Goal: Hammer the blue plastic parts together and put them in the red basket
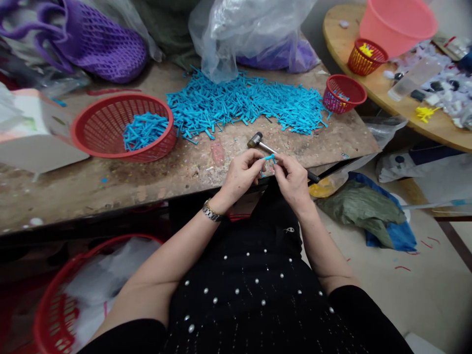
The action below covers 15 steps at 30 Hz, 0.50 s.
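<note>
A slim blue piece [270, 157] is held near the front edge of the counter [180, 178], pinched by the fingers [254, 155] of the left hand [239, 173] and the right hand [292, 179]; if either grip were slackened, it could be dropped; the hammer [257, 141], laid just behind, could be knocked down, as its handle [313, 176] seems overhung past the edge; beyond, the blue heap [239, 101] could be scattered by a careless reach.

Scuffed brown workbench [332, 140], 1 rounded wooden table [339, 37] — upper right, pale floor [405, 297]
</note>
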Each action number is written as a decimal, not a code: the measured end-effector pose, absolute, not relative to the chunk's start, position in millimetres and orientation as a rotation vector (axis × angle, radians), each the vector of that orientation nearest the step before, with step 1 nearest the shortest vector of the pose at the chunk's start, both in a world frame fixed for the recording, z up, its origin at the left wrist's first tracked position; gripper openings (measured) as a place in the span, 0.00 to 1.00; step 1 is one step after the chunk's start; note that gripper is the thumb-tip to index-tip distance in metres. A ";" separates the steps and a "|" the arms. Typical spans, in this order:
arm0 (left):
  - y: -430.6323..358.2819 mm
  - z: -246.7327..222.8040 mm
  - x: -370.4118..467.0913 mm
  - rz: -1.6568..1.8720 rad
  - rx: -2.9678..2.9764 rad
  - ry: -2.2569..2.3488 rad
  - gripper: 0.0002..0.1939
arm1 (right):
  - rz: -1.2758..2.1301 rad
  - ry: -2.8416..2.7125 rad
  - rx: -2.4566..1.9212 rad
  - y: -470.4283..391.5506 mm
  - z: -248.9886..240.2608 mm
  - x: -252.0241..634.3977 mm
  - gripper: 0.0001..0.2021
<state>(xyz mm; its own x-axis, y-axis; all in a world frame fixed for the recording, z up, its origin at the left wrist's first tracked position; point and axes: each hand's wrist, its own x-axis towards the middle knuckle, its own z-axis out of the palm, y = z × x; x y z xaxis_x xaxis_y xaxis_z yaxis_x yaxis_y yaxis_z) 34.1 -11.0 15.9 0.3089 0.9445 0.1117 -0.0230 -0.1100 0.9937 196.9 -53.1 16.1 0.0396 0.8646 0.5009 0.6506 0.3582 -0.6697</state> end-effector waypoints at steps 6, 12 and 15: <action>-10.3 12.5 35.0 1.042 1.425 0.917 0.09 | 0.329 -1.670 -1.329 -53.3 13.7 196.0 0.12; -9.9 11.2 35.2 1.060 1.476 0.939 0.07 | 0.269 -1.697 -1.361 -53.0 11.5 195.8 0.13; -9.5 10.6 34.8 1.060 1.478 0.939 0.06 | 0.252 -1.699 -1.356 -53.0 10.8 195.5 0.13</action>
